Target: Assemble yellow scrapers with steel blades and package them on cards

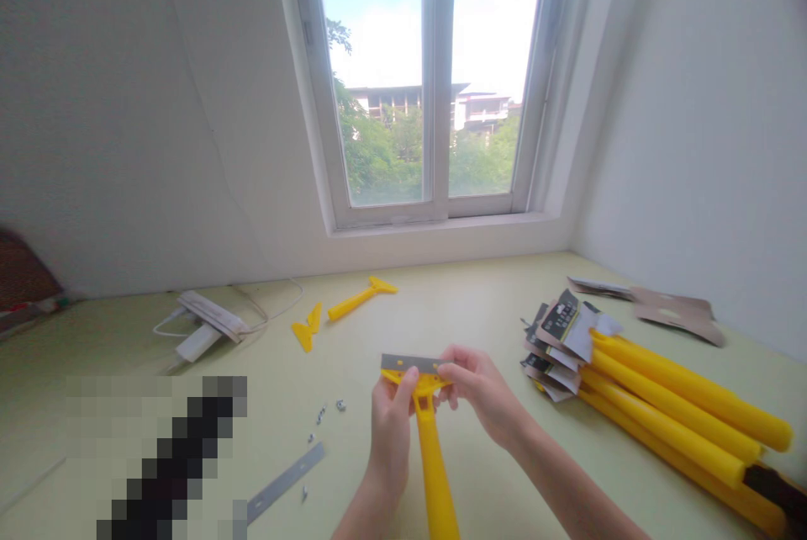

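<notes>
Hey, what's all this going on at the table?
A person is holding a yellow tool in both hands, with a flat grey blade lying along its head. The left hand grips the head, thumb in front; the right hand is at the blade's right end. Small metal fasteners and a loose metal strip lie to the left, and more yellow handles are piled on the right.

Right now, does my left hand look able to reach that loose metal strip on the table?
Probably yes: nothing tall stands between your left hand and the metal strip, just small metal parts, though that hand would first need to release the yellow tool.
</notes>
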Demonstrator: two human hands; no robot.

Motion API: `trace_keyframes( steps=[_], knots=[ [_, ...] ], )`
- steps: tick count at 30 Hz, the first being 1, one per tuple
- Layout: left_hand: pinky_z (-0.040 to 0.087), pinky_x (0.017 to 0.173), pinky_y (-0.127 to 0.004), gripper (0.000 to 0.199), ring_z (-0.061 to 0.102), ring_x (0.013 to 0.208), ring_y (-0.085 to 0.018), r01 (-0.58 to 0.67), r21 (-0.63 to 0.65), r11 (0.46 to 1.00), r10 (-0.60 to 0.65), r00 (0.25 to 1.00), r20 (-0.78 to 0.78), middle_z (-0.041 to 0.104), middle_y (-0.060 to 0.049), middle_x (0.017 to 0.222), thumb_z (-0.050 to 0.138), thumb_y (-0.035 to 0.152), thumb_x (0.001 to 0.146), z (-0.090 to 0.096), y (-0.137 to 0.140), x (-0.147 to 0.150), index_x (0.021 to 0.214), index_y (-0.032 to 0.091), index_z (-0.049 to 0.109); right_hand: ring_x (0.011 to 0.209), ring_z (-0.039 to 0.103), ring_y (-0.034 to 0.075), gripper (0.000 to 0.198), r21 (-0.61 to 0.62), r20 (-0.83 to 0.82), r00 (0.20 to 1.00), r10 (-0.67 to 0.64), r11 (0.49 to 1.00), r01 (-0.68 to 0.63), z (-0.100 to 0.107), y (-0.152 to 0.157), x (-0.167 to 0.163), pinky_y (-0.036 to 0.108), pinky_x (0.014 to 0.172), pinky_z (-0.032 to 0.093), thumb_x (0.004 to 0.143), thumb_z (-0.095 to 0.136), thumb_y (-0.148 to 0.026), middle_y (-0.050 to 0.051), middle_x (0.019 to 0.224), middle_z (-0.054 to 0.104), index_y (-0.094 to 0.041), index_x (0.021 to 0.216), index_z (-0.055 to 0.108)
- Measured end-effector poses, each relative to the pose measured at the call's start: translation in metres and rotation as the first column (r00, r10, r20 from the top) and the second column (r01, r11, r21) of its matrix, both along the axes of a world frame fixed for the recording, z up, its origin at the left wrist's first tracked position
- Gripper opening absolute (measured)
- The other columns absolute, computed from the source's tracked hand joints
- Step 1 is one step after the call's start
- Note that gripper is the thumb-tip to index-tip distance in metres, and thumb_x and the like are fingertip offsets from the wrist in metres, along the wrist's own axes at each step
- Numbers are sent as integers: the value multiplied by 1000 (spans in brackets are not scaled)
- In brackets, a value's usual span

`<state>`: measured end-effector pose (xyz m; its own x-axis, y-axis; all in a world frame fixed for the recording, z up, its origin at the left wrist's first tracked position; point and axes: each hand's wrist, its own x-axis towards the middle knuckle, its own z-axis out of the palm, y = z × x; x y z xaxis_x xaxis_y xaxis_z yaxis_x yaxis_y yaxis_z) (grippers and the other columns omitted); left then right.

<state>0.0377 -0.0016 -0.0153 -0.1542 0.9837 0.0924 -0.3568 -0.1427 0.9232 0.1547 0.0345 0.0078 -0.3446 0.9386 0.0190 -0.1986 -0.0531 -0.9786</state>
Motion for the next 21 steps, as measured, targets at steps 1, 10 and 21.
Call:
trace_keyframes(
  steps=[1, 10, 21],
  knots=[
    [43, 57, -28, 19, 53, 58, -14, 6, 11, 1000, -6, 1000, -1, 59, -5, 69, 45, 29, 78, 0, 0, 0, 83, 12, 52, 42, 52, 9, 6, -2, 5, 1000, 0, 1000, 0, 0, 0, 0, 18, 40, 35, 62, 53, -18, -1, 47, 58, -14, 59, 50],
    [41, 54, -27, 16, 53, 55, -14, -32, 54, 998, 33, 999, -18, 59, -3, 63, 44, 27, 78, -1, 0, 0, 75, 13, 51, 40, 50, 8, 6, -51, 10, 1000, -19, 999, 19, -2, -2, -3, 16, 36, 33, 60, 49, -16, -1, 44, 57, -15, 55, 46],
    [40, 51, -24, 22, 53, 53, -13, -15, 11, 1000, 14, 999, 47, 59, -3, 62, 41, 32, 79, 0, -4, 6, 78, 12, 52, 36, 50, 9, 14, 97, 134, 990, -46, 995, 33, -8, -1, -6, 17, 33, 30, 66, 50, -25, -2, 42, 55, -16, 58, 43]
  ],
)
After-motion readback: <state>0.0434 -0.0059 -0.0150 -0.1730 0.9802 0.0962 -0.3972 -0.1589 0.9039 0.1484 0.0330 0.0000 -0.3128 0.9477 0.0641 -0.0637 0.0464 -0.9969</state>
